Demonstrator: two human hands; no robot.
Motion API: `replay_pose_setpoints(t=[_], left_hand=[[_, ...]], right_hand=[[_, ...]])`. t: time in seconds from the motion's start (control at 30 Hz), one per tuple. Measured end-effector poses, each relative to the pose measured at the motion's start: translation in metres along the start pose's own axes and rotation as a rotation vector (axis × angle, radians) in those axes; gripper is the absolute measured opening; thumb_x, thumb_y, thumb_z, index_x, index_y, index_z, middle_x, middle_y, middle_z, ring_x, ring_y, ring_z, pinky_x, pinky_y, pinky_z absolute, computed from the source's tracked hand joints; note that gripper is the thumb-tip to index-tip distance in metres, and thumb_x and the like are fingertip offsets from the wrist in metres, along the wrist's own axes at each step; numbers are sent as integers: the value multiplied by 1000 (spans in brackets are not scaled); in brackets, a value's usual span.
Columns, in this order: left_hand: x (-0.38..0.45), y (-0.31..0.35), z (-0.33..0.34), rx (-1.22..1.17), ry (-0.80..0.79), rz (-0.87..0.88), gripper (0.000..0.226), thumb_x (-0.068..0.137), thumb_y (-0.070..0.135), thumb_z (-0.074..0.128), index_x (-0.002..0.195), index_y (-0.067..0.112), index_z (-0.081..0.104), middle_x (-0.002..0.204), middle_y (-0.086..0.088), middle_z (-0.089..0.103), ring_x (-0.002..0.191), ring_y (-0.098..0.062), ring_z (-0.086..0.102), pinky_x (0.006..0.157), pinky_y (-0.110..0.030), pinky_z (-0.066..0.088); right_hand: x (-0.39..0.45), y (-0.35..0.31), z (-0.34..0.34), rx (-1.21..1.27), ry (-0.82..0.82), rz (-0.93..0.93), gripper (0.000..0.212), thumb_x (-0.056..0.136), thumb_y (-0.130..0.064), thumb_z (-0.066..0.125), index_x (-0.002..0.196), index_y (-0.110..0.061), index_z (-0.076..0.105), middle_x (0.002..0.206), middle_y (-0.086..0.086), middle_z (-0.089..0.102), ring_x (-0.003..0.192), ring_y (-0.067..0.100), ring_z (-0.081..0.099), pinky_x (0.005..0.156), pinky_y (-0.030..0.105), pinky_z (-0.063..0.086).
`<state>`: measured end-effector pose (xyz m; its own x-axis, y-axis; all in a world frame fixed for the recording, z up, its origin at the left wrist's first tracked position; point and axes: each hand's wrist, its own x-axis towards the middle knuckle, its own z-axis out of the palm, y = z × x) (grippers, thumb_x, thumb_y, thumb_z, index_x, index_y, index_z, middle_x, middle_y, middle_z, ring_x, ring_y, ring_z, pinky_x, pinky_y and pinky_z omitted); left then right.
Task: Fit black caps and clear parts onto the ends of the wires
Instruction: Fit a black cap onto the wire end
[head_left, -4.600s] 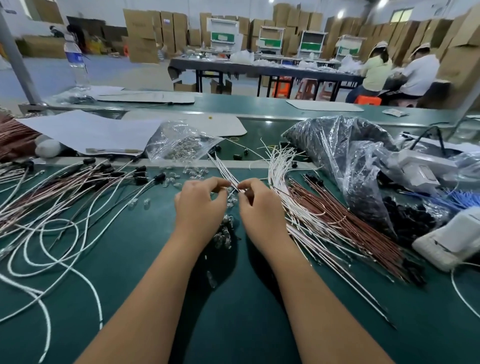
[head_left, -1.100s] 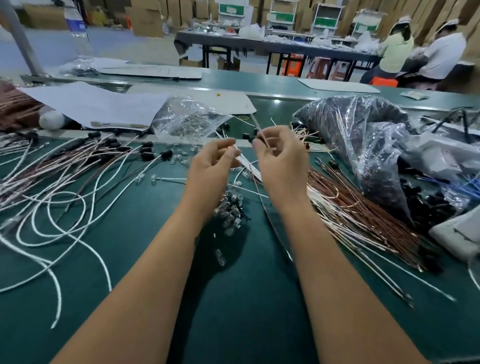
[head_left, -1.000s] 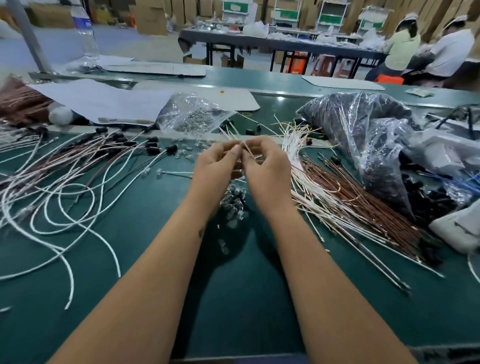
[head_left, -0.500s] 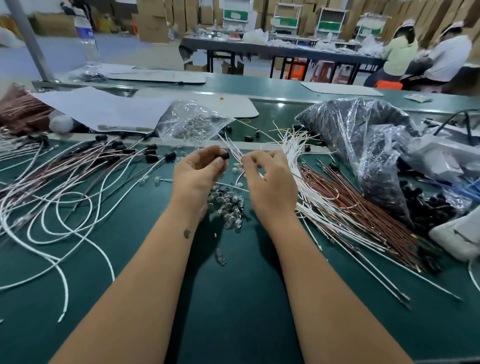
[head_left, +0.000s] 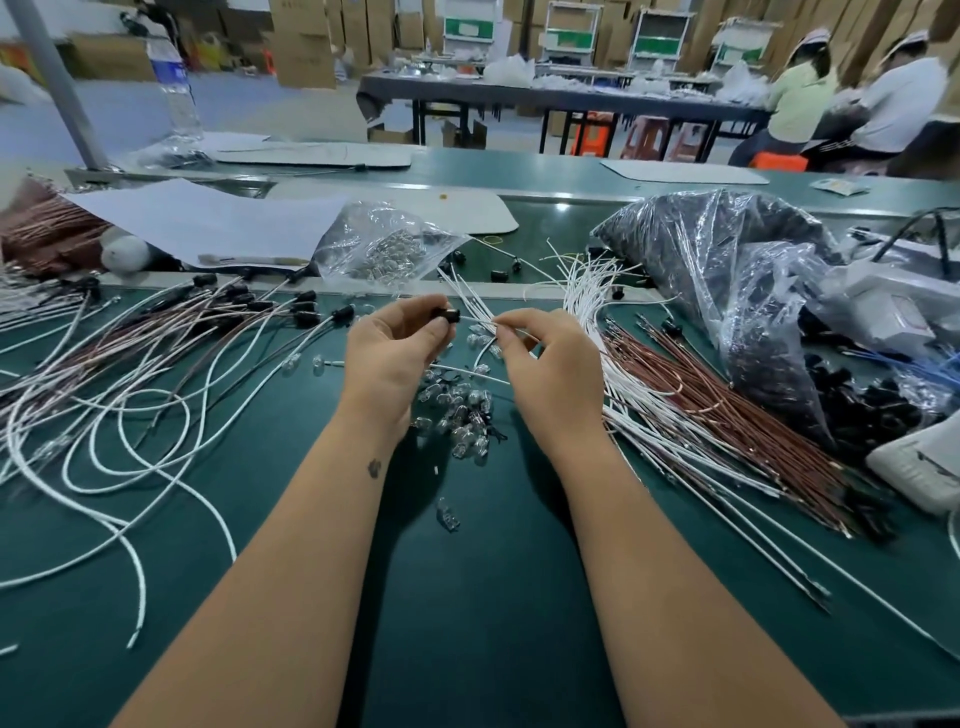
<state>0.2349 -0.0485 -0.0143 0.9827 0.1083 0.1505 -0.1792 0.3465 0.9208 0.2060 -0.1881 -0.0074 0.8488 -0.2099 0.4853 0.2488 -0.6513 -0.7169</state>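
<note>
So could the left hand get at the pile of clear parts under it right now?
Probably not yet. The left hand already pinches a black cap, so its grip is taken. The clear parts lie uncovered on the mat just below, so the way itself is free.

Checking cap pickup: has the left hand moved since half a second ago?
Barely: the left hand remains above the clear parts, its fingertips pinching the black cap.

I see a big room w/ tall stacks of brown boxes (head_left: 304, 44) at the back, a long dark table (head_left: 561, 98), orange stools (head_left: 589, 140), a grey-blue floor (head_left: 249, 111) & two people sitting at right.
</note>
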Motion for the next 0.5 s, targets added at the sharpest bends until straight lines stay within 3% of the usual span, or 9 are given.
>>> replay_pose_setpoints(t=[0.1,0.3,0.4,0.5], left_hand=[[-1,1,2,122,-12,23,26,85,-10,62,89,15,70,83,-3,71,82,-18,67,82,-24,55],[-10,2,10,246,-123,29,29,81,-10,67,91,17,70,73,7,73,73,-4,68,69,-13,51],[-12,5,12,243,-122,58,37,78,-15,68,94,19,68,72,12,72,73,-2,68,68,-12,50],[-13,6,10,287,-106,80,37,76,-15,68,92,19,68,72,12,72,72,-2,68,67,-13,51]], right_hand=[[1,1,0,8,6,-4,12,92,-25,62,99,-26,73,90,-1,61,82,13,57,70,29,47],[1,2,5,-33,-21,-55,16,93,-18,60,103,-18,73,91,2,62,86,18,57,70,26,40],[0,0,7,-3,-13,-93,25,94,-5,54,113,-8,70,103,6,68,98,22,60,80,22,41],[-2,-2,8,19,-41,-110,29,93,-1,51,117,-7,68,108,9,71,100,23,62,86,27,45]])
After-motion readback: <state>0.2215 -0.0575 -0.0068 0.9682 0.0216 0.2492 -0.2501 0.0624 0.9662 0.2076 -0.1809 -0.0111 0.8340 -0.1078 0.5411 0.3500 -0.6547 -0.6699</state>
